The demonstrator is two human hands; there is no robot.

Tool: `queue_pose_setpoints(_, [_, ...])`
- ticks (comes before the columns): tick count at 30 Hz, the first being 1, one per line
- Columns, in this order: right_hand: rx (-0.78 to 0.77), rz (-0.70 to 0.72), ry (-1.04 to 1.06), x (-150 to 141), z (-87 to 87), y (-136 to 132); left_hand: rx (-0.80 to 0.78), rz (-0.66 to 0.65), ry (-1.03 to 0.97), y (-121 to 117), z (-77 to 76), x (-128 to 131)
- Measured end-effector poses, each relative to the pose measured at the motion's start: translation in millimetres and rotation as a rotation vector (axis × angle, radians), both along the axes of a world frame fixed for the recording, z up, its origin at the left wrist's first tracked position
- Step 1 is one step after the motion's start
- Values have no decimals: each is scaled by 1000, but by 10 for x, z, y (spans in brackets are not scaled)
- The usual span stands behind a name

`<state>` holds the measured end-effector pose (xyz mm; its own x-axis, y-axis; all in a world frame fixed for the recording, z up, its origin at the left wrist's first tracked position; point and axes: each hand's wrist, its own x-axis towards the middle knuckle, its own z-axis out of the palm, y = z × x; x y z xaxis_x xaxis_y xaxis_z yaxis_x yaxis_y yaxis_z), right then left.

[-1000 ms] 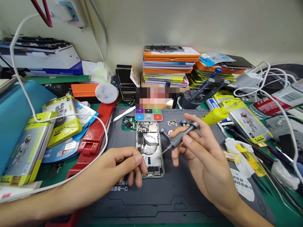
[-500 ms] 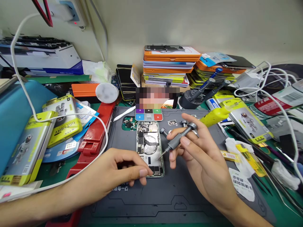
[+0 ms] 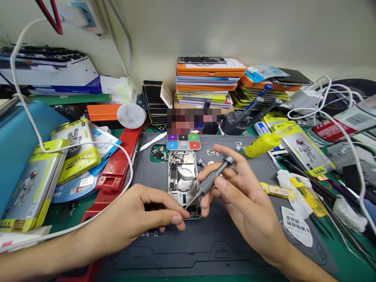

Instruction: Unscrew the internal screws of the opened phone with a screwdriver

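An opened phone [image 3: 182, 178] with its insides showing lies on a dark grey work mat [image 3: 205, 243]. My left hand [image 3: 147, 215] rests at the phone's lower left corner, thumb and forefinger pinched together at its bottom edge; what they pinch is too small to make out. My right hand [image 3: 235, 192] grips a grey precision screwdriver [image 3: 213, 177], its tip pointing down at the phone's lower part. Small screws and loose parts [image 3: 212, 152] lie on the mat just beyond the phone.
A coloured screw tray [image 3: 183, 141] sits above the phone. A yellow bottle [image 3: 263, 143], a tool holder [image 3: 235, 123] and stacked boxes [image 3: 210, 82] stand behind. Battery boxes [image 3: 73, 150], a red tool [image 3: 117, 168] and a white cable [image 3: 88, 145] crowd the left; tweezers and wrappers lie right.
My right hand has moved left and down, bringing the screwdriver tip onto the phone's lower part. My left thumb and forefinger have closed into a pinch at the phone's bottom edge.
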<state>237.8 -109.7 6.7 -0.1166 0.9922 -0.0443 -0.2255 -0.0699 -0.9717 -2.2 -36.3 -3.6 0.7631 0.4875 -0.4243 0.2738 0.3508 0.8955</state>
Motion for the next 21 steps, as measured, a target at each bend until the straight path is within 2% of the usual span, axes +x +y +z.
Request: queue_pose_setpoints(21, [-17, 35, -17, -20, -17, -19, -5, -12, -3, -11, 31, -7])
